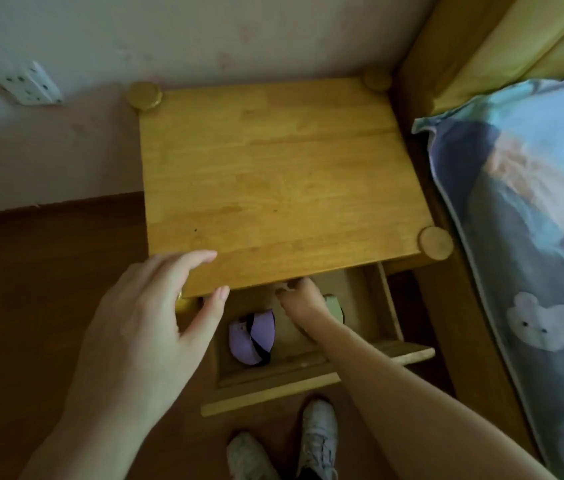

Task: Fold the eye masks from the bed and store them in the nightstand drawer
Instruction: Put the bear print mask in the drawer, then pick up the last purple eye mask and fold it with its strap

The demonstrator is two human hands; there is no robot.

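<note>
The wooden nightstand [273,174] stands against the wall with its drawer [273,379] pulled out. A folded purple eye mask [253,336] with a black strap lies in the drawer's left part. My right hand [303,301] reaches deep into the drawer, fingers curled, beside a pale green eye mask [332,306] that it partly hides; whether it grips the mask I cannot tell. My left hand [149,327] hovers open over the nightstand's front left corner, fingers spread, holding nothing.
The bed with a blue patterned cover [533,237] and a wooden frame lies close on the right. A wall socket [33,84] is at the left. My white shoes [317,441] stand on the brown floor just below the drawer front.
</note>
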